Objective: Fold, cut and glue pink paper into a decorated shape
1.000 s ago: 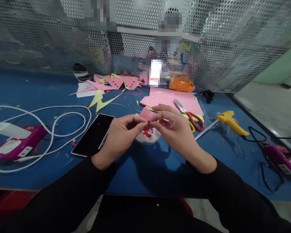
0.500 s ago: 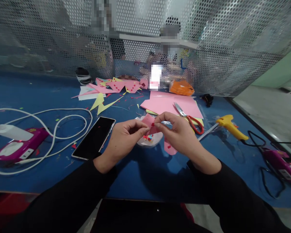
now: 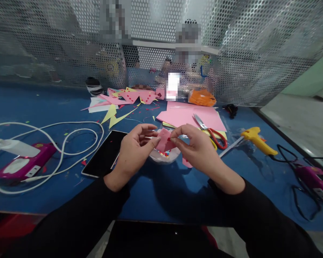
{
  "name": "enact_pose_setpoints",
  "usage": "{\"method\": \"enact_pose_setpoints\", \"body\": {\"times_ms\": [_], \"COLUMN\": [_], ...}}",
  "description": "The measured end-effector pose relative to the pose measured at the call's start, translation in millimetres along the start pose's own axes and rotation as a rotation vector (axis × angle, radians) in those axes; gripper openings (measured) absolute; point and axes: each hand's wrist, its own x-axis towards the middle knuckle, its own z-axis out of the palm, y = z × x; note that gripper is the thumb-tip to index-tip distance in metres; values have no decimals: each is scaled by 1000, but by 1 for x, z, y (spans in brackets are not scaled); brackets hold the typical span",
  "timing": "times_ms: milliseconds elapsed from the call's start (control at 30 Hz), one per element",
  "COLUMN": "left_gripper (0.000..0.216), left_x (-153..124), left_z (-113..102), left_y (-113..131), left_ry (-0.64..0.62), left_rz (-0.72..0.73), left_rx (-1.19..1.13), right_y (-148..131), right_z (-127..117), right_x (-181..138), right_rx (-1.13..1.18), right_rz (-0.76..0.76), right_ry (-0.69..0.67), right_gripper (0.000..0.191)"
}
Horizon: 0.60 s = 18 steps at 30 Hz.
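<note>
Both of my hands hold a small pink paper piece (image 3: 163, 140) above a small clear dish (image 3: 164, 156) of tiny coloured bits at the middle of the blue table. My left hand (image 3: 133, 152) supports its left edge with the thumb, its other fingers loosely spread. My right hand (image 3: 197, 150) pinches its right edge, where a tiny red bit sits. Part of the paper hangs below my right hand.
A black phone (image 3: 103, 157) lies left of my hands. Red-handled scissors (image 3: 211, 132) rest on pink sheets (image 3: 190, 115). A yellow glue gun (image 3: 255, 138) lies right. White cable (image 3: 51, 143) and a magenta device (image 3: 24, 165) sit left; another magenta device (image 3: 316, 179) far right. Paper scraps (image 3: 129, 96) lie behind.
My left hand's fingers have loosened and spread while the thumb stays at the pink paper. The paper now lies flatter between both hands. The view shifted slightly.
</note>
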Motion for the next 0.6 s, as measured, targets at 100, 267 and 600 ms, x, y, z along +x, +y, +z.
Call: {"method": "enact_pose_setpoints", "body": {"times_ms": [100,267,600], "left_gripper": [24,19,15], "left_x": [-1,-2,-1], "left_z": [1,0,3], "left_y": [0,0,2], "left_ry": [5,25,-37], "left_rz": [9,30,17], "left_rx": [35,87,42], "right_y": [0,0,-2], "right_z": [1,1,12], "right_x": [-1,-1,-3], "right_rx": [-18,-29,21], "right_rz": [-13,-35,-105], "right_ry": [-6,-18,122], "right_gripper": [9,10,8]}}
